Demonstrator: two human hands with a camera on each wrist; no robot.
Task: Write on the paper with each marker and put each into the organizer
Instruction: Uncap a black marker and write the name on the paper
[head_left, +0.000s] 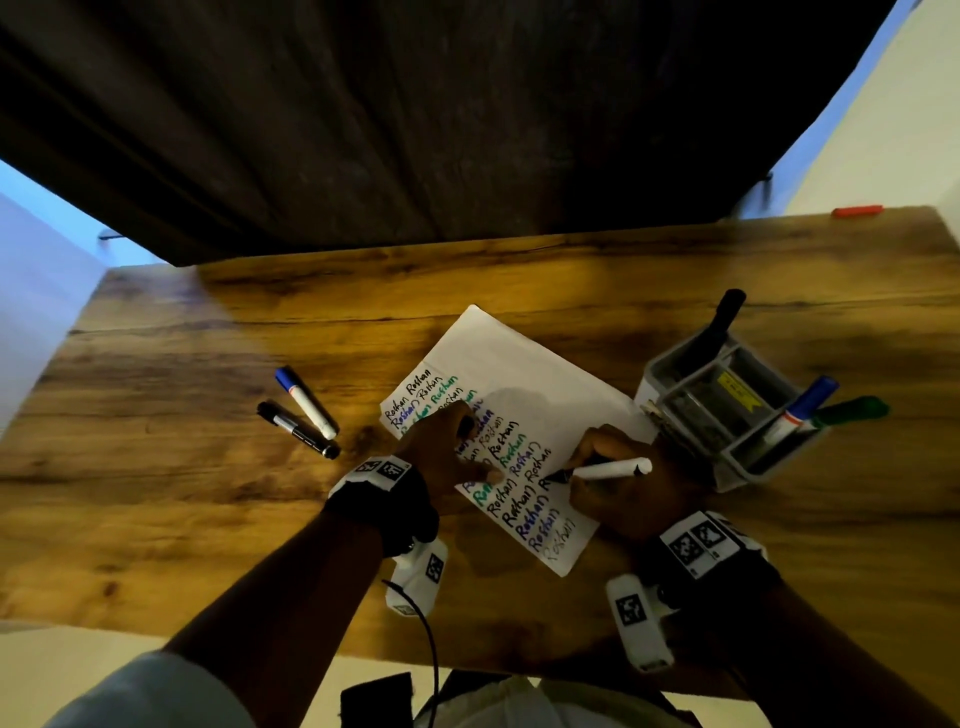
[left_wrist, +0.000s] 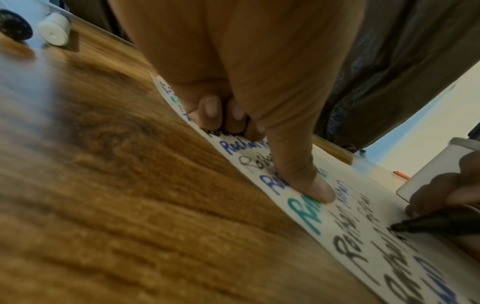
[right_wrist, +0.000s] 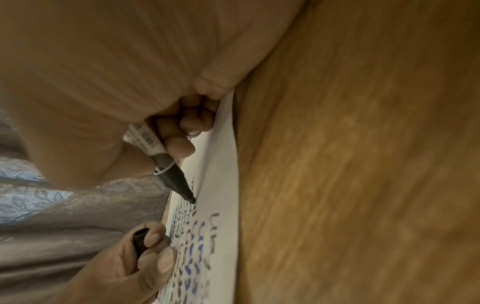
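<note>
A white paper (head_left: 519, 364) covered in rows of black, blue and green writing lies on the wooden table (head_left: 208, 519). My right hand (head_left: 623, 483) grips an uncapped white-bodied black marker (head_left: 608, 470), whose tip touches the paper (right_wrist: 221, 164) beside the writing. The marker (right_wrist: 166, 166) is pinched between thumb and fingers. My left hand (head_left: 452, 457) rests on the written part of the paper and holds the black cap (right_wrist: 139, 240) in curled fingers. Its thumb (left_wrist: 306, 181) presses the sheet flat. The grey organizer (head_left: 737, 475) stands right of the paper.
The organizer holds a black marker (head_left: 717, 327), a blue one (head_left: 810, 400) and a green one (head_left: 852, 408). Two capped markers lie left of the paper: a blue-capped one (head_left: 306, 400) and a black one (head_left: 298, 430). A small red object (head_left: 857, 211) sits at the table's far right edge.
</note>
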